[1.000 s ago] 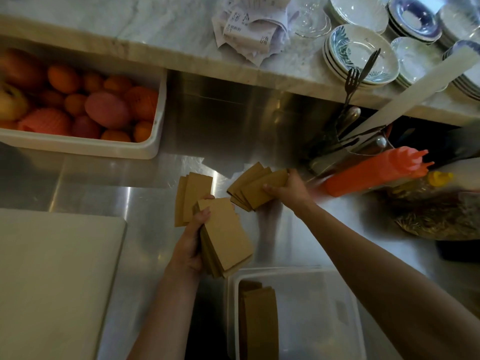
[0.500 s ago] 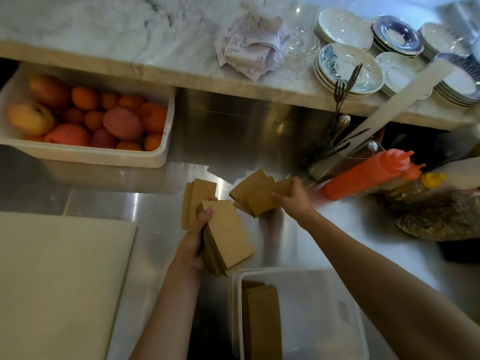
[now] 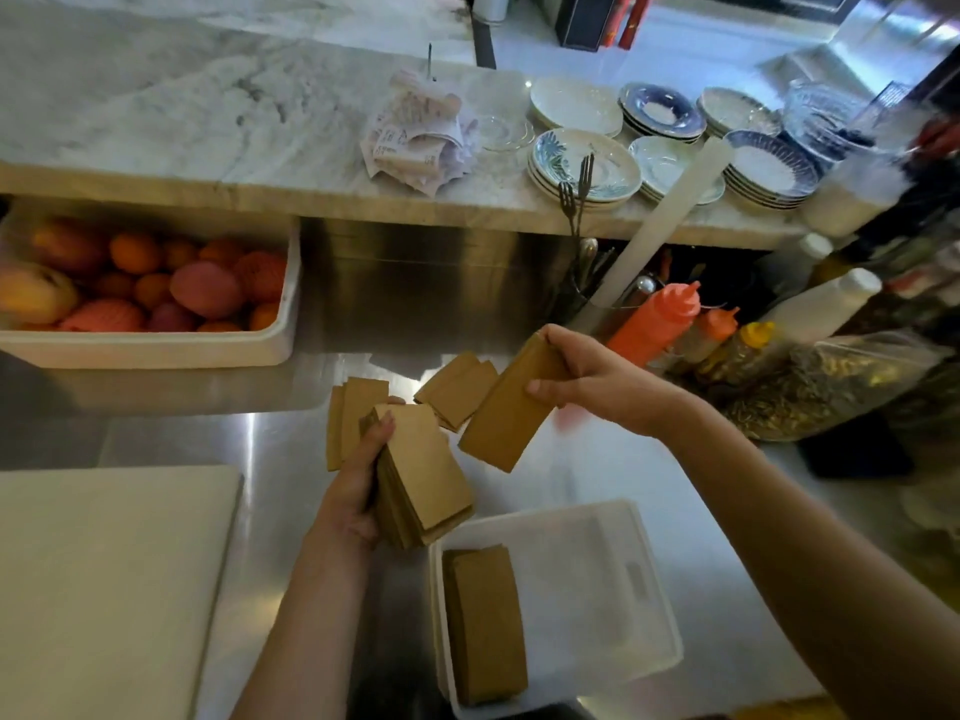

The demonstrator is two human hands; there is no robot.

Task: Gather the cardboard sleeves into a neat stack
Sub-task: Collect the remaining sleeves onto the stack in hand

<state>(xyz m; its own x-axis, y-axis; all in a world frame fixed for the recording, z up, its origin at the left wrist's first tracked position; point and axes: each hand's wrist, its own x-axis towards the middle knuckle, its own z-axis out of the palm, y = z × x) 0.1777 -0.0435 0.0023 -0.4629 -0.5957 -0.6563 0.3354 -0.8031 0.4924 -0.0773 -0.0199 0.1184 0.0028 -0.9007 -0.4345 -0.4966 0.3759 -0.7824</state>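
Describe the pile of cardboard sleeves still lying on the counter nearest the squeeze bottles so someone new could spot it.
Start at the steel counter, in front of the orange squeeze bottle. Between the two hands lies a small fanned pile of sleeves, flat on the metal. Unlike the bundles gripped in the left hand and right hand, nothing holds it, and it sits right of the other loose pile.

The light is dim and warm near the steel counter (image 3: 613, 470), which carries streaky white glare. The far marble ledge (image 3: 208, 122) sits brighter (cooler, almost washed out). Wide-angle bending curves the edges, and the right side, around the squeeze bottles (image 3: 660, 324), smears with blur.
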